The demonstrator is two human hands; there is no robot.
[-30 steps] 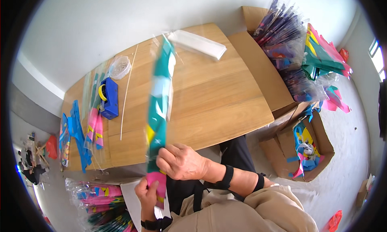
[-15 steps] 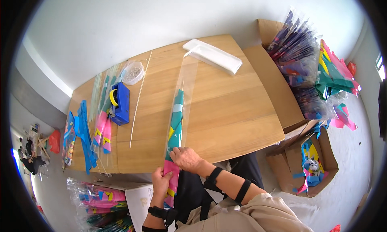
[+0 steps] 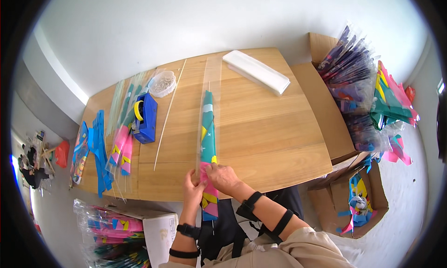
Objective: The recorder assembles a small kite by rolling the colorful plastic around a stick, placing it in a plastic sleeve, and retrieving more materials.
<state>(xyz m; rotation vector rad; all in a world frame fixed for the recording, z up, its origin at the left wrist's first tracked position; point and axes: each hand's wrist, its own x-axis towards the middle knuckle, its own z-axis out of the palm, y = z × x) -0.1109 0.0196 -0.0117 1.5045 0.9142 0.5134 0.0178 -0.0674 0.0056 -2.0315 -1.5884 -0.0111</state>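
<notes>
A long folded kite [image 3: 207, 133], green at the far end and pink, yellow and blue at the near end, lies inside a narrow clear plastic sleeve [image 3: 213, 72]. A thin rod pokes from its far tip. The near end overhangs the table's front edge, above my lap. My left hand [image 3: 193, 190] grips the pink part from the left, thumb against it. My right hand [image 3: 222, 178] pinches the same pink part from the right, fingers closed. The sleeve's mouth is hard to make out around my fingers.
On the wooden table [image 3: 260, 142] are a blue tape dispenser [image 3: 147, 119], a clear tub [image 3: 163, 83] of small parts, a thin rod [image 3: 170, 114], folded kites [image 3: 122, 147] and a white stack of sleeves [image 3: 256, 72]. Cardboard boxes [image 3: 321, 110] with packed kites stand right.
Both hands have moved away from me toward the table, and the kite has slid farther up the sleeve. It now lies straighter. The view has shifted slightly.
</notes>
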